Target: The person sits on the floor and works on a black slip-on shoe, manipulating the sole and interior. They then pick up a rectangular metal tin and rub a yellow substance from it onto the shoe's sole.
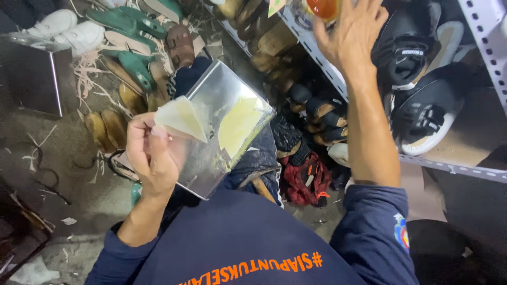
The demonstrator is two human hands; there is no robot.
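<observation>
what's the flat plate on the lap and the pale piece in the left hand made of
Plate: looks like bare metal, smooth with a dull grey sheen and blurry reflections. Pale piece in the left hand: thin cream sheet, matte, curling; maybe leather or foam lining, hard to tell.

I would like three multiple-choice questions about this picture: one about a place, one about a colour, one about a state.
1. Where does the metal plate lie?
A. on the person's lap
B. on the shelf
C. on the floor

2. What colour are the sandals at the top left?
A. red
B. green
C. blue

3. What is the left hand doing?
A. resting empty
B. pinching a pale cut piece
C. holding a jar

Answers:
1 A, it rests on the denim-clad knee.
2 B, their straps are plainly green.
3 B, the fingers grip the piece's edge.
</observation>
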